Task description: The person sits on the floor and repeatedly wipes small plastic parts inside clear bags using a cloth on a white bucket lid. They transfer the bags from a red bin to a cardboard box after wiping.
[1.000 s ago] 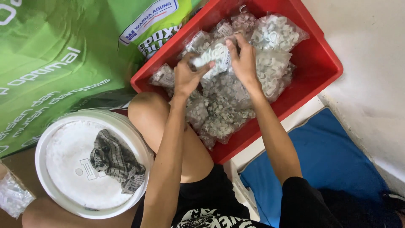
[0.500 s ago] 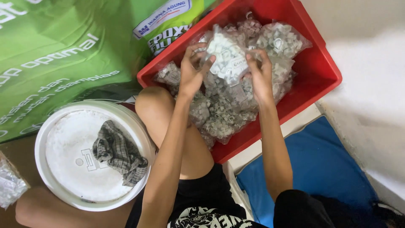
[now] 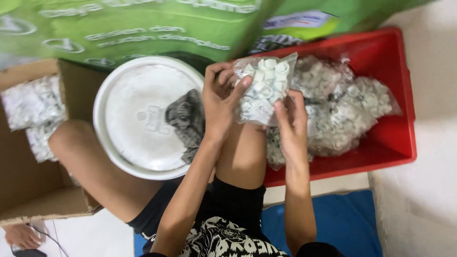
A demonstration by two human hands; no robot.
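Both hands (image 3: 223, 102) (image 3: 291, 126) gripping bag of rings (image 3: 262, 88), contents blurred, possibly plastic

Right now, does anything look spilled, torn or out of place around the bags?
Nothing looks spilled or torn. Both hands, left and right, hold one clear bag of white rings intact above the red bin. The only oddity is a checked cloth crumpled on the white bucket lid.

Left hand (image 3: 220, 102) raised at upper centre of frame, fingers curled shut, thumb pressed forward. Right hand (image 3: 291, 124) just beside it, lower right, fingers pinched closed. Both forearms bare, rising from the bottom edge.
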